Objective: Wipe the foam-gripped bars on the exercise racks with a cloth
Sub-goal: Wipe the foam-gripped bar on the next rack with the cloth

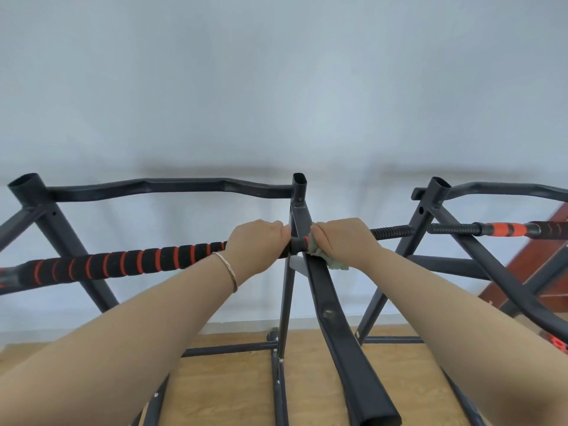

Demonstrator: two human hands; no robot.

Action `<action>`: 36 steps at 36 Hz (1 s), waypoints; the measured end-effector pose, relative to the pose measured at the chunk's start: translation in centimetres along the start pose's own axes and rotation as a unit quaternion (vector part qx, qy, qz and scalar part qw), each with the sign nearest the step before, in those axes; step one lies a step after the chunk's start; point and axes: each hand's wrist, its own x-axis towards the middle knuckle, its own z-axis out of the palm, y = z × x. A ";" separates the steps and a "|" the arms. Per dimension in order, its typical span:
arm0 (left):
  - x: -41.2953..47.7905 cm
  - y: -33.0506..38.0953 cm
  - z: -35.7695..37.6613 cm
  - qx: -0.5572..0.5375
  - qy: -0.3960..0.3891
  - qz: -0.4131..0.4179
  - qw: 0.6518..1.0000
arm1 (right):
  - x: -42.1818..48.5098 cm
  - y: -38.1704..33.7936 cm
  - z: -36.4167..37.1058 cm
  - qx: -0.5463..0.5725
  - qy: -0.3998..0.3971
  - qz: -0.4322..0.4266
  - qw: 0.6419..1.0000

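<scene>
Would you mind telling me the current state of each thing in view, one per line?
left hand: grips the striped bar near its end.
right hand: holds the cloth against that bar end.
cloth: bunched, partly hanging below the hand.
striped bar: lying across the left rack.
second bar: lying across the right rack.
rack upright: open at the top.
bracelet: worn on the left wrist.

The foam-gripped bar [123, 262] is running left from the rack upright [299, 192]. The left hand [255, 244] is gripping it just left of that upright; the right hand [341, 241] is holding the cloth [336, 265] just right. A neighbouring rack [430, 210] is standing further right, carrying a second bar [504, 229].
</scene>
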 end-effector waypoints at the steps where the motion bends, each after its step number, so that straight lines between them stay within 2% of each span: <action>1: 0.0 -0.8 -0.1 -0.008 -0.016 -0.004 1.000 | -0.1 0.3 0.4 0.005 0.012 -0.016 1.000; 3: -0.6 -2.8 -0.3 -0.014 -0.053 -0.020 0.998 | -0.5 1.0 0.2 -0.017 0.000 -0.034 0.999; 6: -1.9 -5.1 0.3 -0.033 -0.131 -0.053 0.989 | -1.1 1.0 0.4 -0.010 0.030 -0.063 0.998; 7: -2.2 -5.3 0.6 -0.050 -0.151 -0.064 0.985 | -1.2 0.9 0.5 -0.012 0.071 -0.078 0.994; 9: -2.5 -5.3 1.0 -0.081 -0.165 -0.087 0.979 | -1.1 -0.1 0.0 0.027 0.159 -0.055 0.985; 11: -2.3 -5.2 1.1 -0.079 -0.163 -0.086 0.980 | -0.7 -1.6 -0.8 0.063 0.213 -0.053 0.974; 13: -2.3 -5.2 0.9 -0.073 -0.168 -0.073 0.980 | -0.4 -2.8 -1.1 0.073 0.228 -0.072 0.968; 18: -2.6 -5.2 0.8 -0.011 -0.136 -0.043 0.990 | 0.0 -2.5 -1.0 0.087 0.208 -0.054 0.973; 20: -2.5 -5.2 1.0 -0.001 -0.123 -0.045 0.991 | 0.3 -2.5 -2.1 0.141 0.177 0.031 0.974; 21: -2.3 -5.3 1.1 0.000 -0.119 -0.047 0.992 | 0.5 -2.5 -2.7 0.175 0.196 0.078 0.962; 23: -2.0 -5.4 1.3 -0.002 -0.108 -0.054 0.993 | 1.2 -3.0 -4.3 0.208 0.234 0.114 0.943; 25: -1.8 -5.5 1.5 -0.002 -0.100 -0.062 0.993 | 2.1 -3.9 -5.3 0.191 0.193 0.078 0.959; 28: -1.4 -5.8 1.4 -0.007 -0.094 -0.076 0.993 | 2.9 -4.6 -4.1 0.106 0.078 -0.012 0.991; 31: -1.0 -6.2 1.4 -0.013 -0.095 -0.074 0.993 | 3.5 -4.8 -2.1 0.013 -0.018 -0.085 0.996; 33: -0.8 -6.5 1.3 -0.019 -0.105 -0.067 0.992 | 4.0 -5.2 -2.8 0.035 -0.012 -0.060 0.998; 36: -0.6 -6.7 1.4 -0.023 -0.110 -0.057 0.992 | 5.3 -5.1 -4.1 0.127 0.099 0.028 0.987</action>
